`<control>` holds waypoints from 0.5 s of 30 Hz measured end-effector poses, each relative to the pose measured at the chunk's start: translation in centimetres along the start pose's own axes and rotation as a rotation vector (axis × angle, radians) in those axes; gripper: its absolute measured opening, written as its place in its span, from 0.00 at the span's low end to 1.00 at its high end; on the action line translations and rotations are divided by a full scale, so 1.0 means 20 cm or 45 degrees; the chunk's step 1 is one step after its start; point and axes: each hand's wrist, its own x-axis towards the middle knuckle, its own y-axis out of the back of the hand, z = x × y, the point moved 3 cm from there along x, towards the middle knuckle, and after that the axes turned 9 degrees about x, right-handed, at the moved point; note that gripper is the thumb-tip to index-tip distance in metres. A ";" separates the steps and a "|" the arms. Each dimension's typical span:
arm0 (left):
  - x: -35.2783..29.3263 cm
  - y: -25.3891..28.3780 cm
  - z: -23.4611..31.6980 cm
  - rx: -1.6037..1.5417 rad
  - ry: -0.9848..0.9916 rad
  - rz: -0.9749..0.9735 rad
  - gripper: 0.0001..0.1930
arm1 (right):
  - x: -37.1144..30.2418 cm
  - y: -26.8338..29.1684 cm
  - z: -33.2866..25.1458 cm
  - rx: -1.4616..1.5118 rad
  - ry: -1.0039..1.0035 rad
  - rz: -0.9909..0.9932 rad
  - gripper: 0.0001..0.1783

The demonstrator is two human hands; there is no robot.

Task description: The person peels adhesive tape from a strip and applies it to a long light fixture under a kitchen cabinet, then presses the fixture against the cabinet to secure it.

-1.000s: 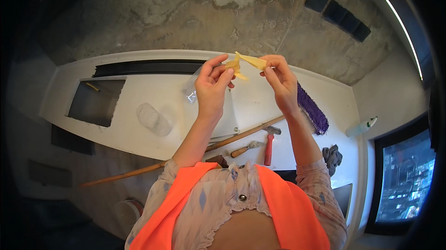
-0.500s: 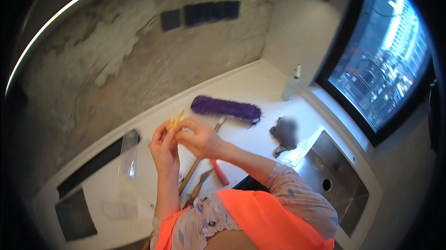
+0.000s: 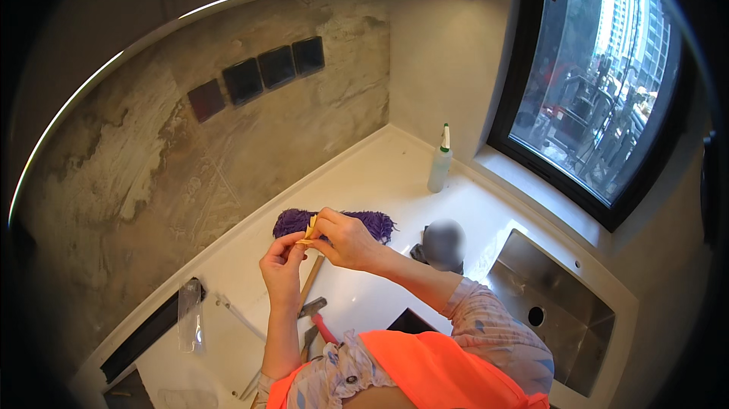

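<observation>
Above the counter my left hand (image 3: 282, 271) and my right hand (image 3: 346, 242) meet, fingertips pinching the same small yellow piece (image 3: 310, 230). It is thin with narrow ends sticking up; its exact kind is too small to tell. Just behind the hands lies a purple shaggy duster head (image 3: 376, 225), partly covered by my right hand. Below my wrists a wooden handle (image 3: 310, 280) runs along the counter beside a dark metal hammer head (image 3: 312, 307). Next to it is a red-handled tool (image 3: 324, 328), its lower part hidden by my clothing.
A spray bottle (image 3: 439, 173) stands near the back corner. A dark cloth (image 3: 419, 253) lies right of my forearm, beside a blurred round patch. The steel sink (image 3: 562, 310) is at the right, under a window (image 3: 592, 97). Clear plastic packaging (image 3: 190, 318) lies at the left.
My view has shifted, so the counter appears lower and the spray bottle further left. Both hands still pinch the yellow piece, which now shows less above the fingers.
</observation>
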 end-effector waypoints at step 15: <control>0.10 -0.16 -0.10 0.261 0.093 0.081 0.15 | 0.82 1.45 0.91 0.623 -0.259 0.761 0.08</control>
